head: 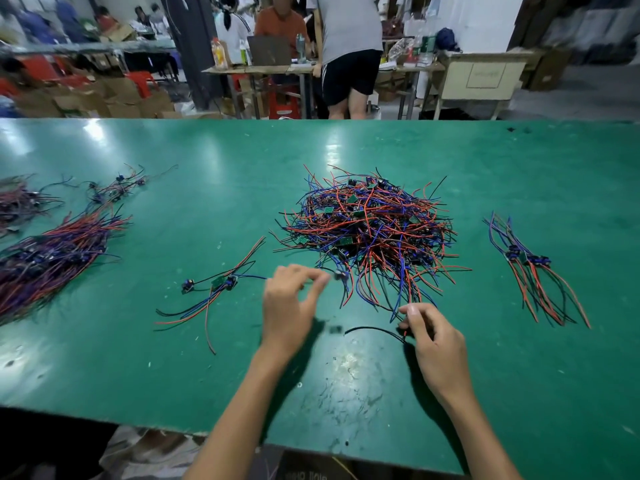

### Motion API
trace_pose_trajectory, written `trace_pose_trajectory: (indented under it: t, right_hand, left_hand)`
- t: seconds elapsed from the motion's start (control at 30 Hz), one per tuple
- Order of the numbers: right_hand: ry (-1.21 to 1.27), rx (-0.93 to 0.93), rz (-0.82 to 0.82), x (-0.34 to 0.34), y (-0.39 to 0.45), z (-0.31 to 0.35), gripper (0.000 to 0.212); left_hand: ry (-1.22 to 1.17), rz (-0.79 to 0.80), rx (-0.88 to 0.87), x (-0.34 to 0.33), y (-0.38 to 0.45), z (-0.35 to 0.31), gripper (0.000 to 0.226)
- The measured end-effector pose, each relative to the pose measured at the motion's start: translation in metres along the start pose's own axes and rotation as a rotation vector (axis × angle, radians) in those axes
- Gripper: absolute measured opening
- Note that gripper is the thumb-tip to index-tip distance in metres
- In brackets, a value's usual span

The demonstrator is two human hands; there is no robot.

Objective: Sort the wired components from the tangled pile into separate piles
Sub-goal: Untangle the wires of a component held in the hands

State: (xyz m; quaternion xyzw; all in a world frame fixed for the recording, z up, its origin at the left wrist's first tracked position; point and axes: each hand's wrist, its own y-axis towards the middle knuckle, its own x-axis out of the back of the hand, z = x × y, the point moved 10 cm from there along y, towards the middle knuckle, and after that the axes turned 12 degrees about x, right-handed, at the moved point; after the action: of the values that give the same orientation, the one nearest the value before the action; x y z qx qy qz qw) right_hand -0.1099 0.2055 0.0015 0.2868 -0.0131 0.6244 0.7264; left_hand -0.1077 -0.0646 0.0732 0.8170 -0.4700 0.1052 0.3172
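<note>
A tangled pile [367, 223] of red, blue and black wires with small green boards lies mid-table. My left hand [289, 306] is raised just in front of it, thumb and fingers pinching a small wired component [341, 274] at the pile's near edge. My right hand [433, 337] pinches the ends of a black wire [370, 330] and a red one, which curve over the table towards the left. A small sorted group [218, 289] lies left of my left hand. Another sorted bundle [530, 268] lies at the right.
Larger sorted bundles [52, 258] and smaller heaps [114, 192] cover the left of the green table [242, 375]. The table's near edge [311, 448] runs below my forearms. Behind the table stand people, desks and cardboard boxes.
</note>
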Motion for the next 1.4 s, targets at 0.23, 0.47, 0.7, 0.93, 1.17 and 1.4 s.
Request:
trace_pose_trajectory:
  t: [0.23,0.47,0.7,0.93,1.17,1.4]
  right_hand:
    - [-0.008,-0.015,0.019,-0.004,0.001,-0.003,0.015]
    - [-0.053,-0.037,0.042,-0.004,0.000,-0.008,0.015]
    - [-0.065,-0.046,0.051,-0.003,0.001,-0.007,0.017]
    - [-0.068,-0.050,0.052,-0.003,0.001,-0.006,0.018]
    - [-0.058,-0.057,0.053,-0.001,0.000,-0.005,0.017]
    - [-0.128,0.009,0.003,0.004,-0.001,0.015,0.014]
  left_hand:
    - [0.654,-0.002,0.483,0.059,0.061,0.103,0.024]
    - [0.656,0.186,0.183,-0.027,0.056,0.049,0.042]
    - [0.699,0.266,0.217,-0.075,0.049,0.040,0.017]
    - [0.715,0.427,0.248,-0.068,0.018,0.039,0.023]
    - [-0.638,0.602,0.854,-0.049,0.000,0.038,0.018]
    - [0.183,0.017,0.672,0.062,0.061,0.089,0.017]
